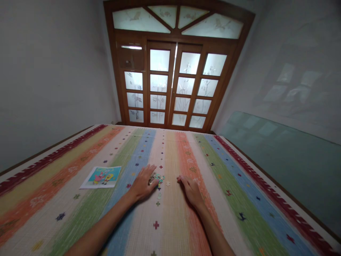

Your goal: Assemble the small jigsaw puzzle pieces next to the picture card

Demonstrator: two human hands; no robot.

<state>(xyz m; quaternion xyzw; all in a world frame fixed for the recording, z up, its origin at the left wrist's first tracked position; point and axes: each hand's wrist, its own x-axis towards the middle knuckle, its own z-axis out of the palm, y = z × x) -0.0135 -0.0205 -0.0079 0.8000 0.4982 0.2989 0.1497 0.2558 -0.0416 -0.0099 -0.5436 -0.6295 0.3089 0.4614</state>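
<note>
Striped woven mat (pixel 170 213) across the whole surface: bands of red, yellow, orange, green, blue and cream, coarse in weave, dotted with small cross and star motifs. Beyond, a brown wooden double door (pixel 174 81) with frosted, flower-etched panes and an arched fanlight; plain pale walls either side. Along the right, a greenish glass sheet (pixel 279 156), smooth and reflective, apparently leaning against the wall.

Left hand (pixel 144 185) flat, palm down, fingers spread and open, resting on a small heap of puzzle pieces (pixel 157 179), mostly teal and brown, irregular in outline; a few loose ones just beside it. Right hand (pixel 190 190) near the heap, apart from it, fingers curled slightly down onto the mat, gripping nothing visible. Well left, a glossy rectangular cartoon picture (pixel 101 177), flat on the mat.
</note>
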